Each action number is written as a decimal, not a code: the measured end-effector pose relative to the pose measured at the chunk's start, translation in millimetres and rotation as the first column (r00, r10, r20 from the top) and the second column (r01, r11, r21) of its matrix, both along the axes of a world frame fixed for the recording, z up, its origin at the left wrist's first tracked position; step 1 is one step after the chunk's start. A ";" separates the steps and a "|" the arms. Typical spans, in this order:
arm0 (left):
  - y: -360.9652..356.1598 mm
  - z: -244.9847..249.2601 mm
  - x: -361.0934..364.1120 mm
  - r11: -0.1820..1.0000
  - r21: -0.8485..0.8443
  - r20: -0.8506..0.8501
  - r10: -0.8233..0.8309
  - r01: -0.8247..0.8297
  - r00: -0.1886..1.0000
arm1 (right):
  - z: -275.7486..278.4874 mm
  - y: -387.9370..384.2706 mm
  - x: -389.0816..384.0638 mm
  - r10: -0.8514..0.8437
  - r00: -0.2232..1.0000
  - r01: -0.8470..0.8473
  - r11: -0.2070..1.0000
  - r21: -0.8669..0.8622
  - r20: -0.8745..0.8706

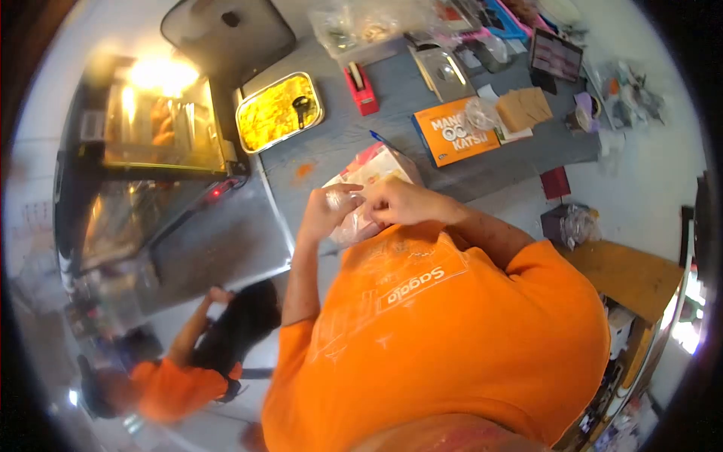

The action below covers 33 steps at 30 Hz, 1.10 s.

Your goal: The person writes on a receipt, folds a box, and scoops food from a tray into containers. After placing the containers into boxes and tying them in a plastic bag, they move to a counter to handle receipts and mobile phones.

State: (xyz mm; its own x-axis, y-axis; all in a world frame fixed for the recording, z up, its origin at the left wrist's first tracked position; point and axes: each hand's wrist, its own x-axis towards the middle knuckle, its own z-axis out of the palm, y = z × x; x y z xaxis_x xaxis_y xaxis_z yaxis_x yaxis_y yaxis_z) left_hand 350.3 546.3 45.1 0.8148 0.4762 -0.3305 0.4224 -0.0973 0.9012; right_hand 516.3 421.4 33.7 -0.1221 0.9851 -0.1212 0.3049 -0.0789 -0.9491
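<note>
The left hand point(331, 207) and the right hand point(399, 202) both pinch a clear plastic bag point(352, 224), held at the near edge of the grey table point(339, 139). Bare surface lies between the bag, the tray of yellow food point(280, 111) and the orange box point(456, 132). On the left, beside a glass warmer point(151, 151), another person point(173, 384) bends down.

a strong fisheye bends everything toward a black rim, a hot yellow glare blows out inside the glass case point(162, 75), the grey surface point(339, 139) is evenly lit, and the edges go soft.
</note>
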 end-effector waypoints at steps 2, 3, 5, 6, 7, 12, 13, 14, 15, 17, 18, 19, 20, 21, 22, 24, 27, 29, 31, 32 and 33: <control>2.7 -22.7 3.1 0.904 0.421 0.307 -0.217 0.072 0.927 | 2.0 16.7 6.5 -0.032 0.998 0.036 0.996 -0.079 0.055; -0.3 -22.1 1.5 0.728 0.682 0.163 -0.241 0.067 0.957 | -6.8 26.8 4.7 -0.124 0.991 0.110 0.967 0.232 0.047; -3.8 -31.6 -8.6 0.488 0.858 -0.107 -0.134 0.160 0.985 | -13.6 39.4 7.3 -0.207 0.978 0.170 0.836 0.521 0.013; -7.9 -38.0 -10.8 0.483 0.861 -0.109 -0.136 0.162 0.985 | -13.9 45.3 10.0 -0.160 0.987 0.146 0.946 0.291 0.025; -14.3 -43.6 -9.1 0.434 0.899 0.102 -0.069 -0.062 0.992 | -14.7 50.9 13.7 -0.111 0.993 0.110 0.993 0.042 0.026; -15.3 -59.4 -2.9 0.239 0.901 0.392 -0.085 -0.363 0.916 | -52.5 66.7 -1.3 0.095 0.951 -0.093 0.995 0.019 -0.293; -17.4 -63.2 -0.4 0.354 0.854 0.410 -0.009 -0.380 0.912 | -54.4 65.7 -7.2 0.084 0.843 -0.035 0.994 0.101 -0.531; -18.3 -66.0 -0.4 0.461 0.791 0.418 0.071 -0.402 0.905 | -58.1 70.3 -5.3 0.104 0.839 -0.059 0.993 0.100 -0.535; -18.1 -57.6 -0.2 0.324 0.861 0.414 0.003 -0.392 0.910 | -62.3 78.0 1.7 0.165 0.794 -0.159 0.985 0.062 -0.585; -15.7 -57.9 -9.0 0.286 0.886 0.384 -0.013 -0.364 0.923 | -50.8 80.0 6.1 0.159 0.781 -0.236 0.970 -0.050 -0.604; -16.1 -52.1 -10.8 0.255 0.908 0.357 -0.054 -0.332 0.933 | -52.8 81.3 4.5 0.171 0.775 -0.252 0.966 -0.050 -0.608; -22.2 -43.7 -6.3 0.300 0.870 0.430 -0.073 -0.392 0.900 | -55.8 84.4 4.4 0.103 0.784 -0.163 0.986 -0.043 -0.612; -22.6 -41.6 -8.9 0.295 0.871 0.428 -0.064 -0.393 0.901 | -58.8 87.8 5.3 0.033 0.787 -0.070 0.997 -0.036 -0.617; -23.3 -40.3 -11.7 0.303 0.878 0.382 0.020 -0.370 0.924 | -58.3 91.3 7.9 -0.036 0.755 -0.039 0.994 -0.100 -0.654; -23.7 -39.8 -14.3 0.315 0.883 0.332 0.103 -0.347 0.938 | -58.1 92.3 10.1 -0.030 0.755 -0.048 0.994 -0.101 -0.655; -25.0 -40.9 -17.0 0.405 0.846 0.349 0.073 -0.348 0.934 | -53.5 93.1 13.9 -0.215 0.670 0.008 0.959 -0.283 -0.711; -32.5 -45.5 -20.9 0.578 0.749 0.393 0.006 -0.324 0.920 | -30.2 92.1 14.1 -0.167 0.531 -0.064 0.970 -0.236 -0.831; -48.6 -52.5 -23.1 0.701 0.656 0.430 -0.043 -0.280 0.902 | -35.3 102.5 14.8 -0.197 0.601 -0.067 0.953 -0.295 -0.774; -54.8 -57.7 -32.7 0.711 0.667 0.340 -0.022 -0.225 0.940 | -80.7 131.0 31.4 -0.205 0.736 0.027 0.961 -0.275 -0.645; -57.8 -61.1 -37.6 0.719 0.675 0.248 -0.010 -0.166 0.969 | -101.5 142.1 39.3 -0.221 0.841 0.119 0.966 -0.230 -0.493; -61.7 -68.7 -43.6 0.720 0.673 0.251 -0.009 -0.168 0.968 | -115.9 147.1 45.3 -0.222 0.843 0.120 0.965 -0.231 -0.490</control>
State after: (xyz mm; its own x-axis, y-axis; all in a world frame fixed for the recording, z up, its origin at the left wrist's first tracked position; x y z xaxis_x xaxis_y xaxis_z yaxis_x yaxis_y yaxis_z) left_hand 306.7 484.6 -23.7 0.7707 0.5647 0.2952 0.2564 -0.6990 0.6676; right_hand 561.6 568.5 -82.3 -0.0482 0.9617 -0.2699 -0.2502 -0.2732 -0.9289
